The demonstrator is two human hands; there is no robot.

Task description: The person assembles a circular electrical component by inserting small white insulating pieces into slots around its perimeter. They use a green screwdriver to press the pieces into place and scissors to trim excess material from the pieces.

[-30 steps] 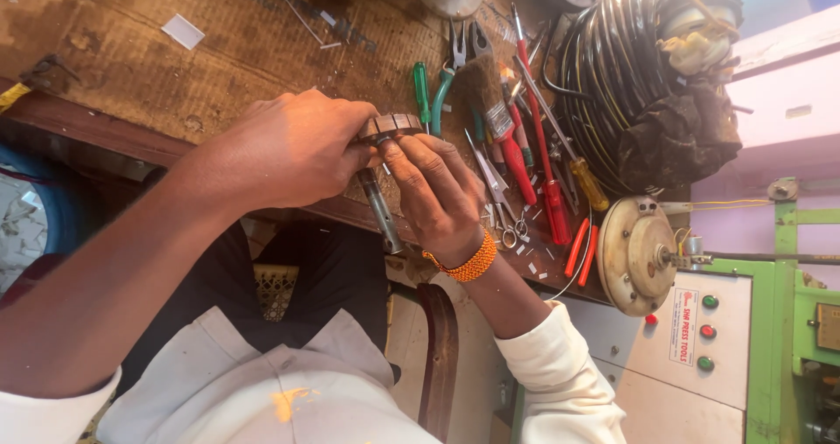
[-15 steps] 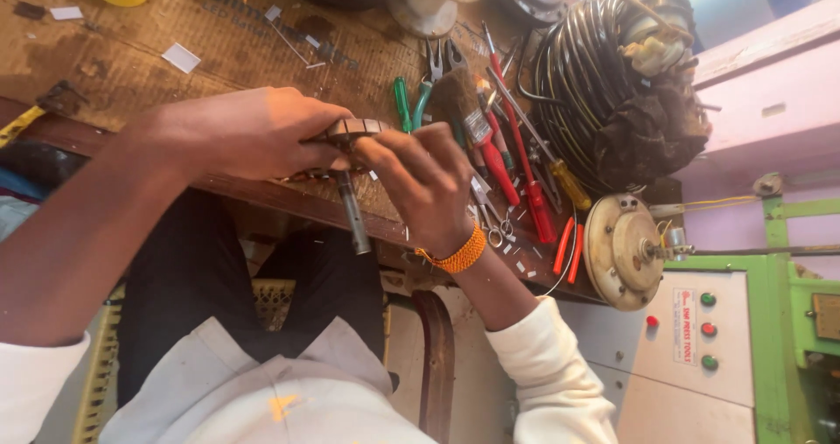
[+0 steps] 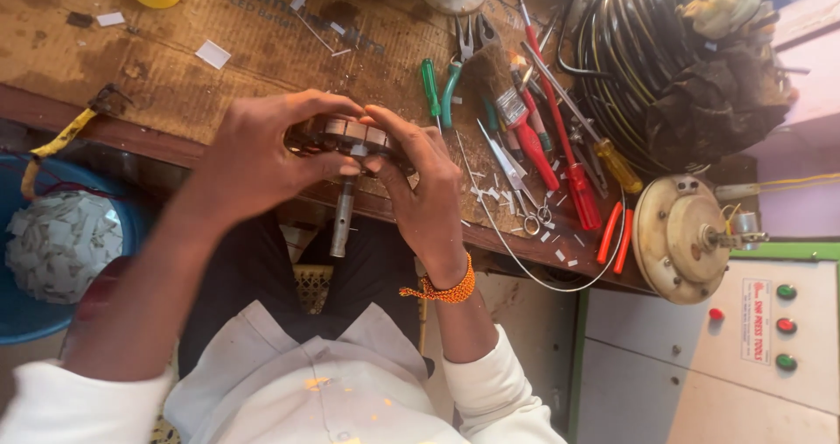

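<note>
Both my hands grip a round metal motor core (image 3: 348,135) with slotted laminations, held just off the front edge of the wooden workbench (image 3: 175,76). Its grey steel shaft (image 3: 341,218) points down toward my lap. My left hand (image 3: 258,155) wraps the core's left side, with the thumb on its lower edge. My right hand (image 3: 418,186), wearing an orange bead bracelet (image 3: 444,288), closes over the right side, fingers on the top face.
Screwdrivers, pliers, scissors and a brush lie in a pile (image 3: 534,120) right of my hands. A coil of black wire (image 3: 665,50) sits far right, a round metal motor cover (image 3: 678,238) below it. A blue tub of white paper scraps (image 3: 61,243) stands left.
The view has shifted, so hands and core sit lower and further left in frame. My fingers have closed more fully around the core, and the shaft hangs straighter down.
</note>
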